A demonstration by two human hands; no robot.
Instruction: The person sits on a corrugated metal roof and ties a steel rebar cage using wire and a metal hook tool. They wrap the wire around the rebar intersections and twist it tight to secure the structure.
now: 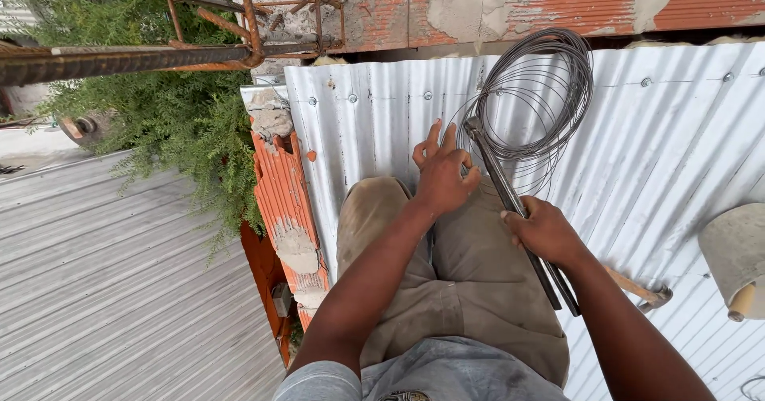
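While the long dark metal pincer tool (pixel 518 210) runs diagonally across the lap, its lower handle ends are partly covered by the right forearm, so I can't see where they finish. The right hand (pixel 542 230) has its grip wrapped tight around the handles about midway. The tool's head points up and left and sits right at the bottom edge of the one coil of thin grey steel wire (pixel 538 90), which lies on the corrugated grey metal roof sheet (pixel 677 130) just past the knees. Whether the head is actually biting a strand is too small to tell.

The left hand (pixel 442 174) is just left of the tool's head, fingers (pixel 430 142) half curled and spread, grip loose; it might be pinching a wire end but I honestly can't make that out.

Count-wise: two hands, one tool, one coil. The person sits in dusty khaki trousers (pixel 446 273) and a grey shirt (pixel 446 373), mostly cut off at the bottom.

Further out, a wooden handle (pixel 637 289) peeks from behind the right arm, its other end hidden. A grey cylindrical thing (pixel 737 254) gets cut off at the right edge. Orange hollow bricks (pixel 283 194) edge the sheet on the left, with a rusty rebar cage (pixel 239 27) and green foliage (pixel 183 122) beyond.
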